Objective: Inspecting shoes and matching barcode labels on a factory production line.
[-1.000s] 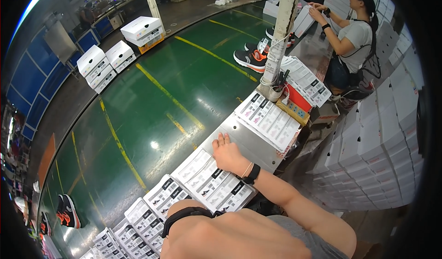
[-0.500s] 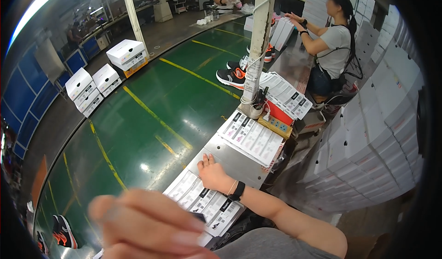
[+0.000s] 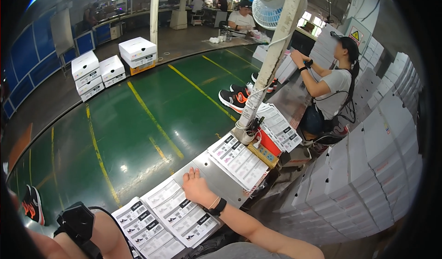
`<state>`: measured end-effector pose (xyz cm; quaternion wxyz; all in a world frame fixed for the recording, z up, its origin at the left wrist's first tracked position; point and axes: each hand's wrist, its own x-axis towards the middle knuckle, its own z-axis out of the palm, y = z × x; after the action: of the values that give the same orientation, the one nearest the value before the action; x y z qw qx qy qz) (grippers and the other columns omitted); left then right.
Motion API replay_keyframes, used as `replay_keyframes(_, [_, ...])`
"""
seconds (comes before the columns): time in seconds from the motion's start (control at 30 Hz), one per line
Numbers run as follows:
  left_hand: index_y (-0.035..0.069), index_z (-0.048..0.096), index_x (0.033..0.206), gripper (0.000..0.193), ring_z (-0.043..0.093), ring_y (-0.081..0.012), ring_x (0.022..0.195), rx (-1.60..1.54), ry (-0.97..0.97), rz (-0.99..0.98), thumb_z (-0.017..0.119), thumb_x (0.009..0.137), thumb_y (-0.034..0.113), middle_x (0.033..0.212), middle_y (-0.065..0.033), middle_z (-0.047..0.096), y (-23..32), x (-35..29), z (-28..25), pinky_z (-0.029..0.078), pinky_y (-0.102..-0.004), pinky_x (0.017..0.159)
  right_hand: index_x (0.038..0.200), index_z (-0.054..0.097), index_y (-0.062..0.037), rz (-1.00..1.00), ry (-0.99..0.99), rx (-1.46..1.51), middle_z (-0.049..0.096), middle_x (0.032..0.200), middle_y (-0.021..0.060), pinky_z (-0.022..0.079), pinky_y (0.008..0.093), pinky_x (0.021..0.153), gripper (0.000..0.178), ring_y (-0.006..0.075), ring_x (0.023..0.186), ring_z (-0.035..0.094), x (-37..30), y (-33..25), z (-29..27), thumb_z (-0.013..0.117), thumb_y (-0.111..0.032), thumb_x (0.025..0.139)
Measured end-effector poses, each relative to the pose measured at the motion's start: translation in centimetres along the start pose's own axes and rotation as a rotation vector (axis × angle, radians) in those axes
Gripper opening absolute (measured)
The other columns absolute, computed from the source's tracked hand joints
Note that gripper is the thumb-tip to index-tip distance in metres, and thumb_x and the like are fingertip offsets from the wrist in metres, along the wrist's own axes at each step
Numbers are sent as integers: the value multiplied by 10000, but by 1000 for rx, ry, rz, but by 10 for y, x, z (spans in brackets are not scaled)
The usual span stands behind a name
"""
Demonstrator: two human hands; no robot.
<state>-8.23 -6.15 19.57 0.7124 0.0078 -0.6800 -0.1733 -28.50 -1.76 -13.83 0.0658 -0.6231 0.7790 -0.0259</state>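
Observation:
My right hand, with a black band at its wrist, rests with fingers stretched at the upper edge of a stack of printed label sheets. It touches the sheets beside the bare metal ledge. Another stack of label sheets lies just left of it, also printed with small shoe pictures. At the lower left edge my left hand is close to the camera and cut off. A black device is strapped at its wrist, and its fingers are out of sight. A black and orange sneaker stands beyond this hand on the green conveyor.
Further right lie more label sheets, a yellow power strip and a post. Dark sneakers stand on the green conveyor. White shoeboxes line its far side. A co-worker handles boxes; stacked cartons fill the right.
My left hand has moved from in front of the camera down to the lower left, uncovering the left label sheets. My right hand stays at the sheets' edge while the view has shifted.

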Motion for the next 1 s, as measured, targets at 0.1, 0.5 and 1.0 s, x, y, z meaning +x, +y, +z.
replay_keyframes(0.1, [122,648,933,274,488,-141,794,41,-37,9,673,809,365,879,1,527,3,-2,-6,416,-254,680,1182,432,115,5,26,39,393,1300,370,449,439,928,516,521,1207,398,0,6,-3,566,-219,813])
replay_keyframes(0.5, [143,671,910,250,512,-108,739,279,-62,245,687,785,359,844,27,550,20,11,-35,442,-190,614,1146,464,78,-36,103,-45,420,1278,356,472,514,871,514,506,1180,431,-6,5,19,567,-319,836])
replay_keyframes(1.0, [-38,655,866,259,596,-207,570,-23,-876,50,712,776,198,727,-133,626,44,56,14,479,-256,467,1177,441,89,-18,58,1,399,1303,353,480,489,869,528,515,1192,420,-8,7,11,582,-294,841])
